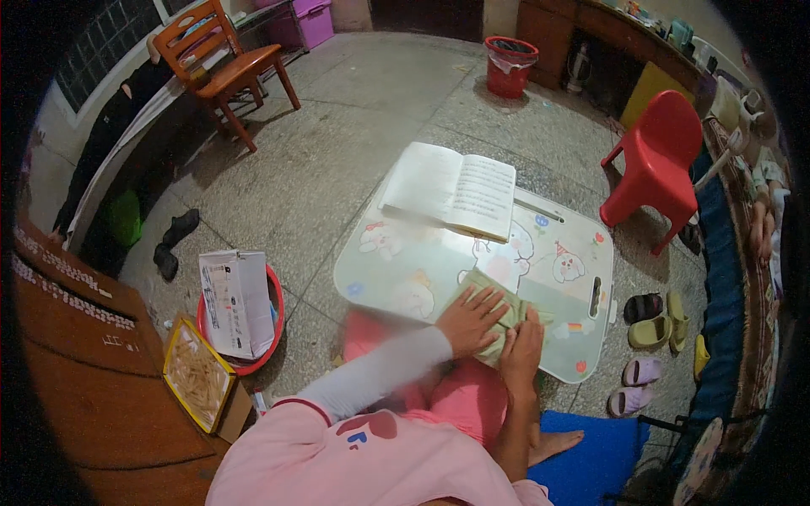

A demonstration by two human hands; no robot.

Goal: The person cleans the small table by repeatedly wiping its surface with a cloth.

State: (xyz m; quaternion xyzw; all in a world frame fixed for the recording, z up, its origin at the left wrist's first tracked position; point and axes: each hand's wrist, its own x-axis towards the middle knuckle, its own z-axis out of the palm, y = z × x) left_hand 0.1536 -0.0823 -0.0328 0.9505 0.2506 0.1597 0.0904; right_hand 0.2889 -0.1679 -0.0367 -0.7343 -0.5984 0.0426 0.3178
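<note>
Hands are pressing down on a pale green cloth (498,308) that is lying at the near edge of a small low table (582,232) printed with cartoon animals. The left hand (469,320) is lying flat with fingers spread on the cloth's left part; the right hand (521,346) is resting on its near right corner, fingers seemingly curled over the edge, though how firmly it is gripping cannot be told. The cloth is already looking folded into a compact rectangle with a layered edge showing, so the folding seems well along, with perhaps a last flattening or fold remaining. An open book (451,190) is occupying the table's far left, well apart from the cloth, and a pencil-like stick (540,211) is lying just beside the book. Bare tabletop is staying free to the right of the cloth. The cloth is sitting close to the near rim, above the person's pink-clad lap. On the floor, a red basin (274,316) with a box is standing to the left, slippers (650,333) to the right, and a red chair (654,164) far right
</note>
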